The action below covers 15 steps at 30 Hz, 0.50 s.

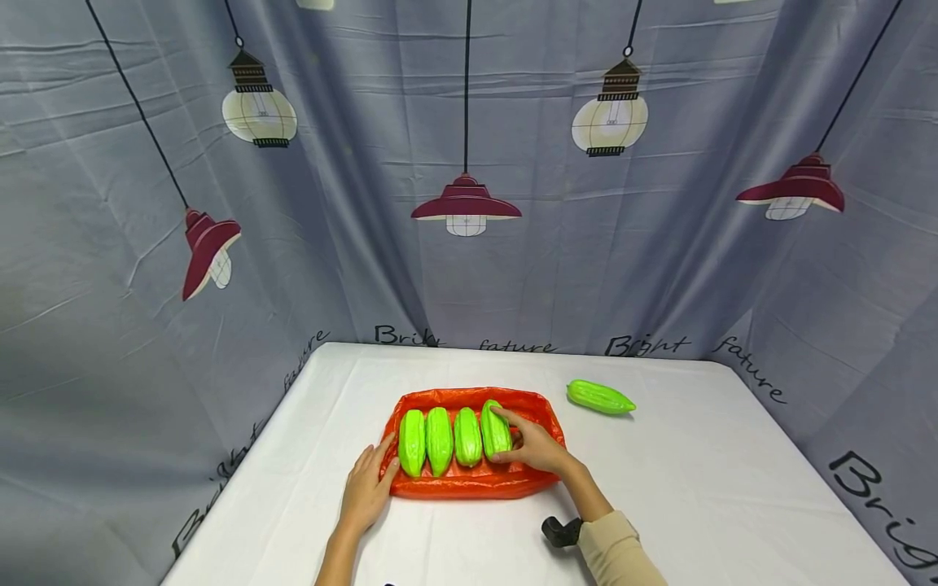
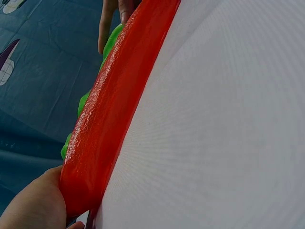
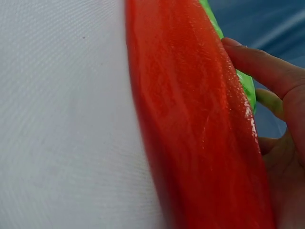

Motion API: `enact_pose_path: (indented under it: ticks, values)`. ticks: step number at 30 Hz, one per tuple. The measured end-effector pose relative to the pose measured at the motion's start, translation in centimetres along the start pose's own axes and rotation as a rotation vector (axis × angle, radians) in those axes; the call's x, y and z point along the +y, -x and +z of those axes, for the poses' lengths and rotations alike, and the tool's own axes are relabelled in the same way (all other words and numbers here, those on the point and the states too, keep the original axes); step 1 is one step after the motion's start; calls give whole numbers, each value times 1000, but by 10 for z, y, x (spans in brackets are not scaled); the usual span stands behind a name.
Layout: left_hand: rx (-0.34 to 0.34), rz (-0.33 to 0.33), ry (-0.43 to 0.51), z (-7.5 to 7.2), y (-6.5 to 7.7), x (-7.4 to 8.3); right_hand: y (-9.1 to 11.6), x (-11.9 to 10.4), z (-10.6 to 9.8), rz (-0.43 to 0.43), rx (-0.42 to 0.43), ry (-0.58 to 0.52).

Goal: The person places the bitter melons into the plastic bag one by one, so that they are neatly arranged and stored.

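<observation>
A red shallow tray (image 1: 476, 488) with a shiny, wrinkled surface lies on the table. Several green ridged gourds stand side by side in it, from the leftmost gourd (image 1: 412, 443) to the rightmost gourd (image 1: 496, 431). My right hand (image 1: 541, 449) pinches that rightmost gourd lengthwise, thumb at its near end and fingers at its far end. At the tray's left end, my left hand (image 1: 364, 490) grips the rim; the left wrist view shows the hand (image 2: 35, 202) against the tray's corner. The tray wall hides most of the gourds in both wrist views.
One more green gourd (image 1: 601, 397) lies on the white-covered table (image 1: 681, 480), behind and right of the tray. A black device (image 1: 560, 531) sits by my right wrist. Grey-blue curtains (image 1: 498, 277) printed with lamps hang around the table.
</observation>
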State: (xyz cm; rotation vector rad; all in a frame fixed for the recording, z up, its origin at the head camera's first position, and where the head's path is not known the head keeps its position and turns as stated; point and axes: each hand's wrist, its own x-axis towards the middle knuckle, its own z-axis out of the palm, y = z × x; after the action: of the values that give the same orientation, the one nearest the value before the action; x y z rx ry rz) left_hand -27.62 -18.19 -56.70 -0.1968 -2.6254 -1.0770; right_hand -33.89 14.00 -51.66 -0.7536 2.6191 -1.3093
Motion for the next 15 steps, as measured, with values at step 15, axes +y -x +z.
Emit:
enact_pose_path:
  ticks: [15]
  values:
    - [2, 4, 9, 0, 0, -1, -1, 0, 4, 3, -54, 10]
